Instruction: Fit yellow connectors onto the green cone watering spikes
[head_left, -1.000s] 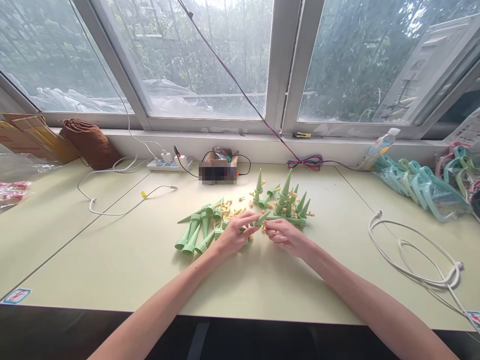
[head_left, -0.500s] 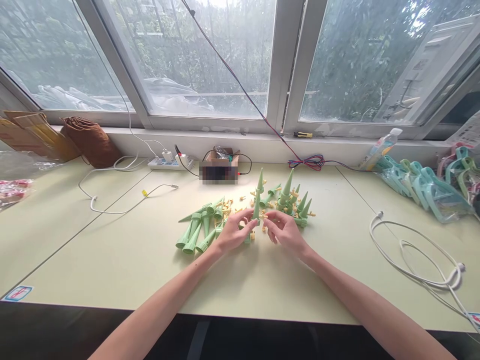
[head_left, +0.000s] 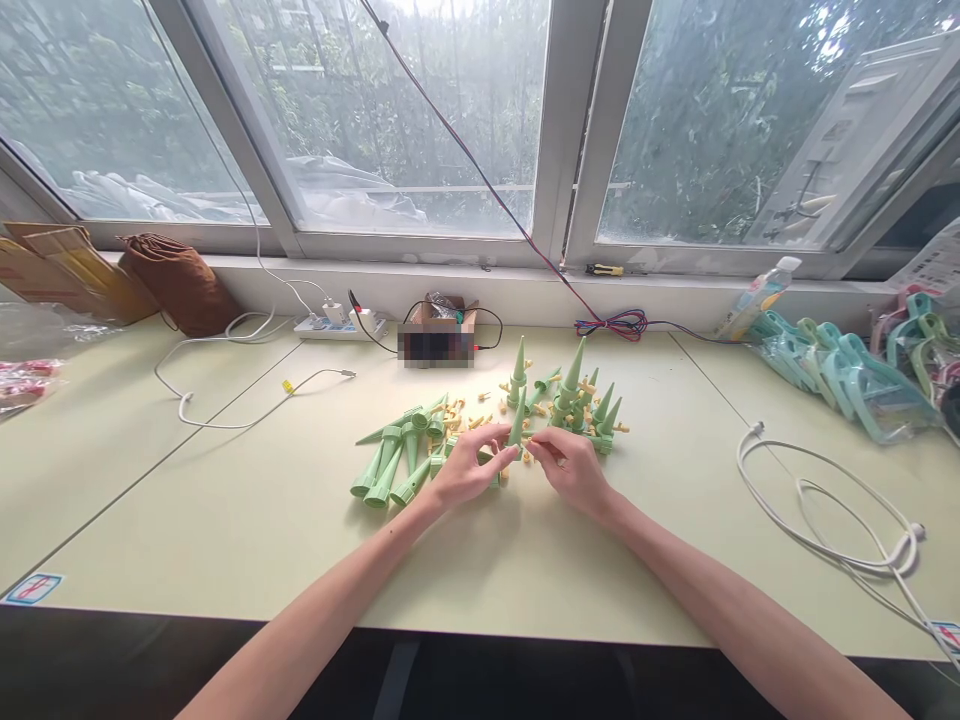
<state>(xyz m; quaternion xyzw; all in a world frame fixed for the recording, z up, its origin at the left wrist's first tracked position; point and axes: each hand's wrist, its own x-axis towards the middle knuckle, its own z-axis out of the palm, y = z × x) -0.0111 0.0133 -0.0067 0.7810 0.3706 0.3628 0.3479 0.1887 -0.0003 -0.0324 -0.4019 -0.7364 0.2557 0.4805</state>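
My left hand (head_left: 474, 465) grips a green cone (head_left: 517, 420), which stands point up between thumb and fingers. At the cone's right side, my right hand (head_left: 568, 465) pinches a small yellow piece (head_left: 529, 441), mostly covered by the fingertips. Left of my hands lies a heap of green cones (head_left: 388, 465), with small yellow pieces (head_left: 454, 415) beside it. Behind my right hand are upright green cones with yellow pieces fitted (head_left: 571, 385), and another such cone (head_left: 518, 370) stands behind my left hand.
A power strip (head_left: 337, 328) and a small open box (head_left: 450, 315) are at the back. A white cable (head_left: 810, 545) coils at the right, near bagged teal clips (head_left: 862, 380). A brown pouch (head_left: 180, 285) sits at the back left.
My right hand's fingers have closed in at the cone's side, and less of the yellow piece shows. The cone in my left hand has shifted slightly right.
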